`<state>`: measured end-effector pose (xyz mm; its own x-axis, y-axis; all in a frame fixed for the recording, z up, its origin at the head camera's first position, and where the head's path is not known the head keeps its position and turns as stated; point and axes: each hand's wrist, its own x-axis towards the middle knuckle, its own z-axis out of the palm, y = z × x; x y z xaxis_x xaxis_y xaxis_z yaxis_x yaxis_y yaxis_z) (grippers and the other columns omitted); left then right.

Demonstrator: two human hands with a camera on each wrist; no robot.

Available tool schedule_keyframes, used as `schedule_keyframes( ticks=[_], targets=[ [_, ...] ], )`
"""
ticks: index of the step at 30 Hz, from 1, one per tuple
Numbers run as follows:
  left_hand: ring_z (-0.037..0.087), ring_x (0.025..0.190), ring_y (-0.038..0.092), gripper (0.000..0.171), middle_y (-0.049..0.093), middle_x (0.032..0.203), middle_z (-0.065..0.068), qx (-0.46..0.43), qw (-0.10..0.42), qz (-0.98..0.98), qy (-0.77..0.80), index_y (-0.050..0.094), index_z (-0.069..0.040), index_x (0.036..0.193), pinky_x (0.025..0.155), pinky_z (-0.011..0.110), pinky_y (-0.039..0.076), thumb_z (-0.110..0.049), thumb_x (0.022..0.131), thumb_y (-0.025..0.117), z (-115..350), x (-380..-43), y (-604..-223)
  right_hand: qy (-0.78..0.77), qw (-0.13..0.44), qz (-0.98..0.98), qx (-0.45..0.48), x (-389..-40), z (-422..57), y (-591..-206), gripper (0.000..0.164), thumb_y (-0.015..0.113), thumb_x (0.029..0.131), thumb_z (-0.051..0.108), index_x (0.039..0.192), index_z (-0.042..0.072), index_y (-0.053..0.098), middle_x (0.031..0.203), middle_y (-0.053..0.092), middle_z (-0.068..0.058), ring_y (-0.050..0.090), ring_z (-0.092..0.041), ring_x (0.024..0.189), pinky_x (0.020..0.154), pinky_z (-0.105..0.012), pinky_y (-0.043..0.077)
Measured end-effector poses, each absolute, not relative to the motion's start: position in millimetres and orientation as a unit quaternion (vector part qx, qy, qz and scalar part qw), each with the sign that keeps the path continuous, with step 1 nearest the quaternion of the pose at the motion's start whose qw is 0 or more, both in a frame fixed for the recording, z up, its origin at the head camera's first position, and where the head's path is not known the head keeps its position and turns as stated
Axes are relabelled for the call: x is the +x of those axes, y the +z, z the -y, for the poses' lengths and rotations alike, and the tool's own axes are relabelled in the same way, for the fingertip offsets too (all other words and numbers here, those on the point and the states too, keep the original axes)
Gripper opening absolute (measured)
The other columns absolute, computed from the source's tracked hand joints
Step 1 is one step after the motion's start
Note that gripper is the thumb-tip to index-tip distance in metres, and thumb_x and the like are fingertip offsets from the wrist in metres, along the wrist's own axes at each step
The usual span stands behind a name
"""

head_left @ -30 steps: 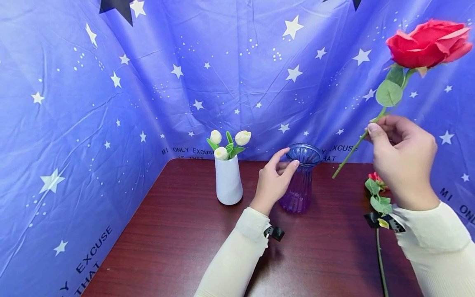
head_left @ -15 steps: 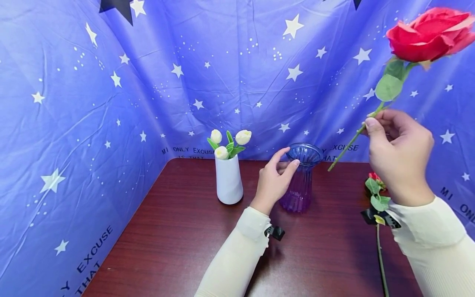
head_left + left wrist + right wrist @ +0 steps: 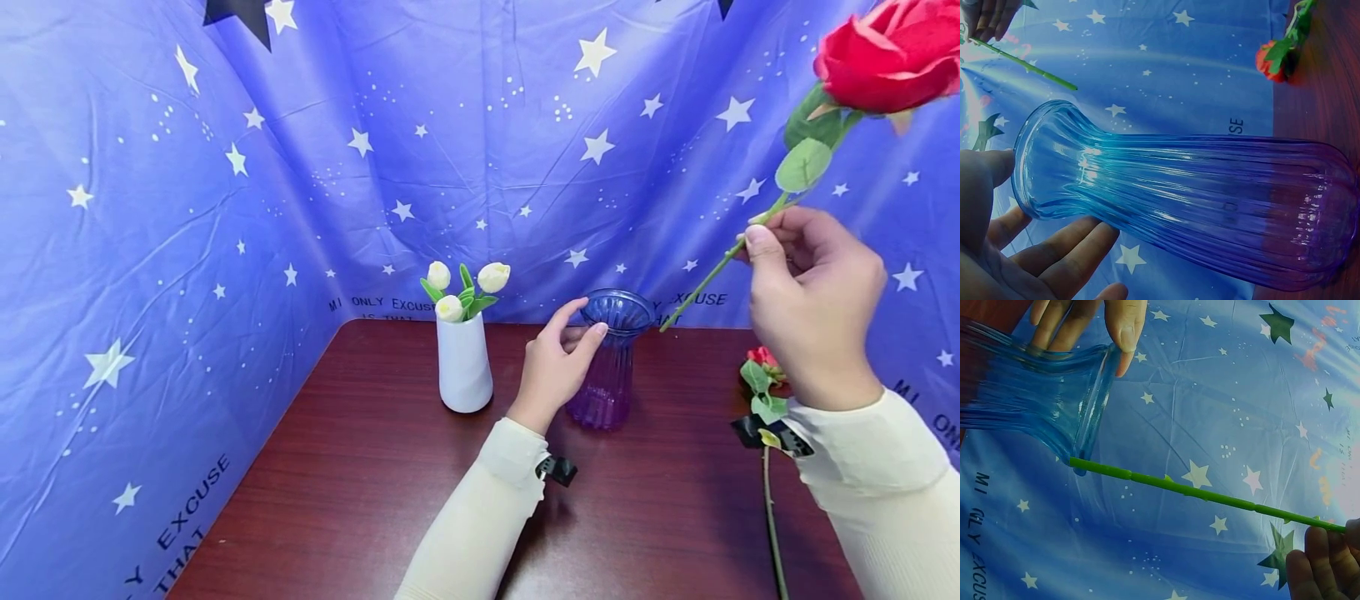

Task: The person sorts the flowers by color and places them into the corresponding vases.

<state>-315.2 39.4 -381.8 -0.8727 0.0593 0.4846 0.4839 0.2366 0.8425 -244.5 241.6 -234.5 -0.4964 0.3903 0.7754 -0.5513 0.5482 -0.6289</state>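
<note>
A ribbed glass vase point(image 3: 603, 375), blue at the flared rim and purple at the base, stands upright on the table. At its left, my left hand point(image 3: 555, 367) holds the rim between thumb and fingers, as the left wrist view shows closely. My right hand point(image 3: 817, 308) pinches the green stem of a red rose point(image 3: 888, 62) between thumb and fingers. The bloom is up at the top right, partly cut off by the frame edge. Slanting down to the left, the stem point(image 3: 1210, 497) has its bare lower end near the vase rim, slightly above table height.
A white vase point(image 3: 463, 371) with several white tulips point(image 3: 450, 308) stands left of the glass vase. Another red rose point(image 3: 767, 408) lies on the dark wooden table point(image 3: 637, 517), partly hidden by my right wrist. A blue star-printed cloth point(image 3: 480, 167) hangs around the back and sides.
My right hand has risen a little with the rose, and the bloom has gone up and to the right. The stem's lower end has moved up and slightly left. The left hand stays put.
</note>
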Motion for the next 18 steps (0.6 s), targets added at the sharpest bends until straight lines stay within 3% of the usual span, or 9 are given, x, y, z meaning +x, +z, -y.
schedule_keyframes(
  ticks=[5,11,18],
  targets=[
    [-0.004,0.093,0.072,0.052,0.079,0.111,-0.002,-0.181,0.178,0.765,-0.592,0.058,-0.036,0.145,0.085,0.021,0.058,-0.056,0.097,0.065,-39,-315,-382,0.471,0.503,0.723,0.054,-244,-241,-230,0.012,0.068,0.096,0.011,0.102,0.005,0.077,0.08,0.069,0.024,0.069,0.005,0.073,0.067,-0.01,0.05],
    [-0.004,0.094,0.072,0.052,0.079,0.111,-0.004,-0.177,0.176,0.766,-0.592,0.057,-0.039,0.145,0.086,0.023,0.059,-0.058,0.097,0.065,-39,-315,-384,0.478,0.507,0.715,0.059,-244,-237,-228,0.012,0.069,0.096,0.013,0.094,0.023,0.076,0.08,0.07,0.023,0.069,0.003,0.072,0.064,-0.012,0.048],
    [-0.004,0.094,0.072,0.051,0.078,0.111,-0.003,-0.178,0.179,0.767,-0.59,0.057,-0.04,0.144,0.086,0.023,0.059,-0.057,0.097,0.065,-40,-315,-383,0.499,0.498,0.707,0.06,-245,-229,-228,0.013,0.069,0.095,0.009,0.093,0.021,0.075,0.079,0.07,0.019,0.068,0.002,0.071,0.067,-0.012,0.05]
  ],
)
